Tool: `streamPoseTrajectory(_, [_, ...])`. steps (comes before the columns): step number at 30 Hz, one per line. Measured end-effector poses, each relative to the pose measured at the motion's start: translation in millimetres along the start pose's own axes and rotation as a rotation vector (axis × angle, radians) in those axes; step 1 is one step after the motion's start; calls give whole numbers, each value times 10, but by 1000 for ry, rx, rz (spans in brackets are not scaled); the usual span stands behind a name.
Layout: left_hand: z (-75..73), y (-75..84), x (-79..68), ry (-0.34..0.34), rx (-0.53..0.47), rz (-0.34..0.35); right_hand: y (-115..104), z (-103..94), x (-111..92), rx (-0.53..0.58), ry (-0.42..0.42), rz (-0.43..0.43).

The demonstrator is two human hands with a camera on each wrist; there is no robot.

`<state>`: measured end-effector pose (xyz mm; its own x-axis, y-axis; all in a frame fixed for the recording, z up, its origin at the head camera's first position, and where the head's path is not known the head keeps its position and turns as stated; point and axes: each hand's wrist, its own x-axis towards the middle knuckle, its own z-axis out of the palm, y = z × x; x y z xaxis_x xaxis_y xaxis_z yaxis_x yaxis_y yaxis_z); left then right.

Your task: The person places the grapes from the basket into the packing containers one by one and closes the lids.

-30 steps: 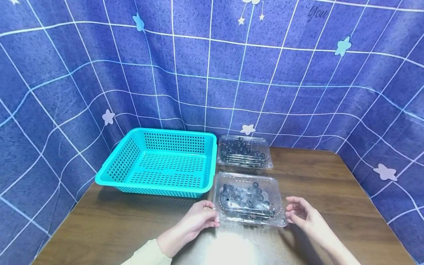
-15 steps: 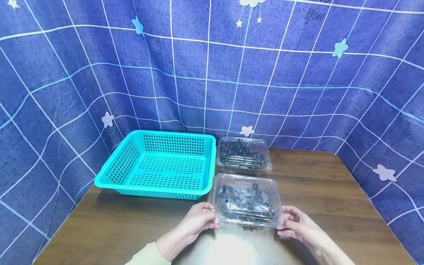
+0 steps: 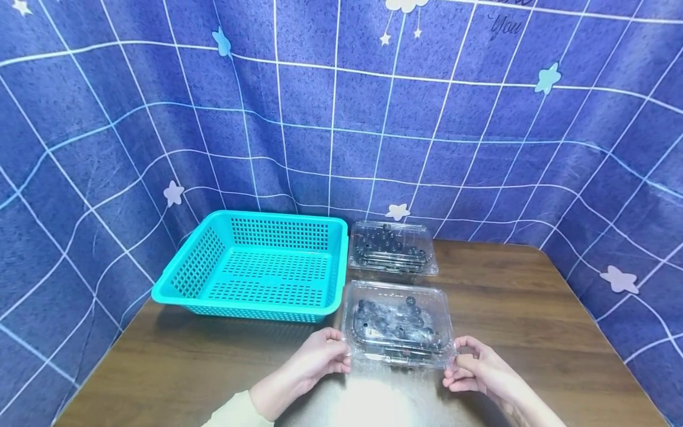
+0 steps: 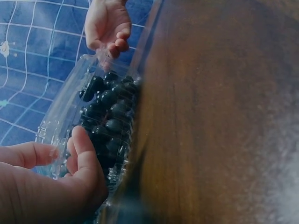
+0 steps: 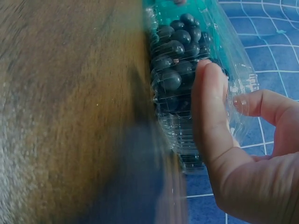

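A clear plastic clamshell (image 3: 373, 289) of blueberries (image 5: 170, 80) lies closed on the table in front of me in the head view. My left hand (image 3: 319, 359) pinches its near left corner between thumb and fingers. At the near right corner, my right hand (image 3: 482, 369) pinches the rim the same way. The left wrist view shows the dark berries (image 4: 108, 98) through the side wall, with the right hand (image 4: 108, 28) at the far corner. In the right wrist view the right thumb and a finger (image 5: 212, 105) lie on either side of the rim.
A turquoise perforated basket (image 3: 267, 267) stands at the left, close to the held box. Behind that box sits a second clear clamshell (image 3: 395, 246) with dark berries. The wooden table (image 3: 507, 284) ends at a blue grid-patterned curtain (image 3: 299, 142).
My right hand has moved in to the left and now grips the clamshell's near right corner. The left hand stays at the left corner, and the box has hardly moved.
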<state>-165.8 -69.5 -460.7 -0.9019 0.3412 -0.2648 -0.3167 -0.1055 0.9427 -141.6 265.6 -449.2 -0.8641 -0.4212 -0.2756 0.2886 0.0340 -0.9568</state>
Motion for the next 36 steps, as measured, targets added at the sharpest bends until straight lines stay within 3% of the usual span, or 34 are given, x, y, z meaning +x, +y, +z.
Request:
streamPoseTrajectory(5, [-15,-21,2,-25,36,-24,-5,-16,-7,12,-34,-17])
streamPoseTrajectory(11, [-19,-9,2,-31,59,-3,-9,-26,14,-7,-30,-4])
streamPoseTrajectory(36, [-24,74,58,-19,33,7,-51,-76,125,-33,-2,-30])
